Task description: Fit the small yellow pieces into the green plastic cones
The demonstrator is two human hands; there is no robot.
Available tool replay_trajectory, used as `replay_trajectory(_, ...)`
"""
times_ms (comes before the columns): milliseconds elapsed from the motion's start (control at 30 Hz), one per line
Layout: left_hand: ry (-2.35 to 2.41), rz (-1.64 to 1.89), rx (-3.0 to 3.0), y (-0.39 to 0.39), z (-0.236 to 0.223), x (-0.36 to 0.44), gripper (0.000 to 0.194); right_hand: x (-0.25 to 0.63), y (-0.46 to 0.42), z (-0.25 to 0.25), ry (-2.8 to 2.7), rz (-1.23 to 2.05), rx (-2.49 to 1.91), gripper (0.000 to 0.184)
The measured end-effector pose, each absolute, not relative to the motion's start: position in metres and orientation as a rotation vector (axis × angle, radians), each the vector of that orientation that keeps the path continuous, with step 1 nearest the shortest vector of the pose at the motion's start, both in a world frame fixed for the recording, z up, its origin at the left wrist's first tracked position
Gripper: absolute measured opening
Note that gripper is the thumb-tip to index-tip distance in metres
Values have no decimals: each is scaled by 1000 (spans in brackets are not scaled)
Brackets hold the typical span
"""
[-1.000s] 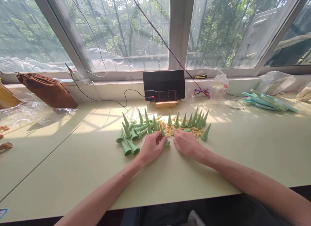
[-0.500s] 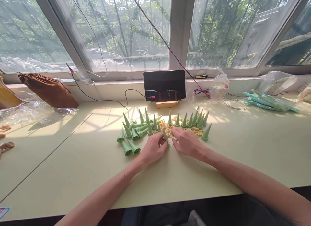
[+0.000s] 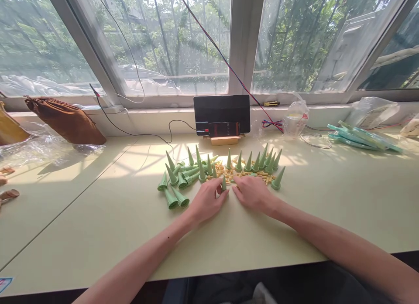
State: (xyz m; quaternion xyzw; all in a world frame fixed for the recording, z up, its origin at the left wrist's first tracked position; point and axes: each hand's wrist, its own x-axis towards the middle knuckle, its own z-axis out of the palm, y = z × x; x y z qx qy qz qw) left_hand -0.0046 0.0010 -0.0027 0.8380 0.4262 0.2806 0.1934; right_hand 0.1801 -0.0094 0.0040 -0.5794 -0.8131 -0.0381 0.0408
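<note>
My left hand [image 3: 207,198] is closed on a green plastic cone [image 3: 224,183], which points up between thumb and fingers. Just to its right, my right hand [image 3: 252,192] has its thumb and fingers drawn together at the near edge of a pile of small tan pegs [image 3: 221,169]. What lies in that pinch is too small to make out. Several green cones [image 3: 248,162] stand point up behind and right of the pile. To the left of my left hand, more green cones [image 3: 172,199] lie on their sides, their hollow ends showing, among a few upright ones.
Behind the pile, a black tablet [image 3: 221,112] leans at the window ledge with a phone [image 3: 224,129] before it. A brown cloth bag [image 3: 67,123] and clear plastic stand at the left. Teal flat packets [image 3: 363,137] and a plastic-wrapped cup [image 3: 295,118] are at the right.
The cone in my left hand has become more upright and shifted slightly right. My right fingers have drawn down from the pile towards the thumb.
</note>
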Motion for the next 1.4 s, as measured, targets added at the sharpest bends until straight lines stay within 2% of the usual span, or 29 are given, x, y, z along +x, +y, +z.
replay_trajectory(333, 1146, 790, 2349, -1, -6, -6, 14, 179, -8, 1, -2585, -111, -1624, 19)
replay_trajectory(667, 1114, 884, 2285, 2, -9, -5, 10, 180, -11, 0, -2500, 26, -1408, 10)
replay_trajectory(967, 1124, 997, 2135, -1, -4, -4, 16, 179, -8, -10, -2224, 28, -1177, 16)
replay_trajectory(1400, 1079, 1063, 1969, -4, 2, -3, 17, 179, -9, -11, -2202, 68, -984, 22)
